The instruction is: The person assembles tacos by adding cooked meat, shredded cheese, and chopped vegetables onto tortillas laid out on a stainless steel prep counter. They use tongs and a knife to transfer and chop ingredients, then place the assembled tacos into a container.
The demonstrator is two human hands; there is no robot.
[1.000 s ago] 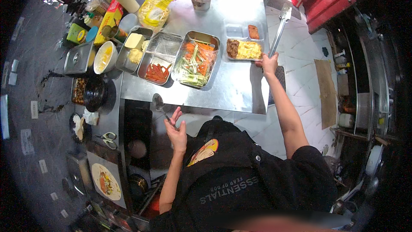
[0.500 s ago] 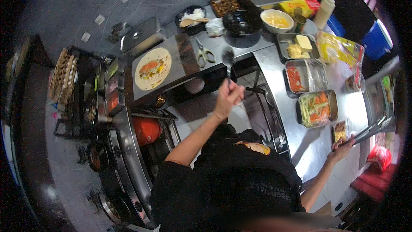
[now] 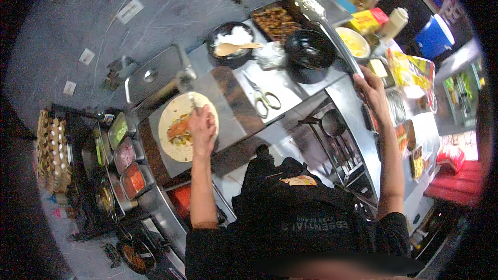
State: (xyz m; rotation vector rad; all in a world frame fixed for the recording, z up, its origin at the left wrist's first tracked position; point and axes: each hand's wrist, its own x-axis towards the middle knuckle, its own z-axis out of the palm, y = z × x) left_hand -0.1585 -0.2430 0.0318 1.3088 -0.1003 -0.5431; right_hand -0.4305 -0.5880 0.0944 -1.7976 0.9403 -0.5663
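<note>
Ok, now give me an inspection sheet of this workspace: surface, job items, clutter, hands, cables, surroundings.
Surface: dark wooden board under a pale sheet.
Job items: flatbread lying open on the sheet, filling on it; metal spoon at its far edge, blurred, contact unclear; tongs apart from the flatbread.
Clutter: scissors on the counter right of the board; wooden spoon in a black bowl of white food.
Hands: left hand grips the metal spoon; right hand grips the tongs.
Cables: nothing seen.
Surroundings: egg trays at left; blue container and red bag at right.
</note>
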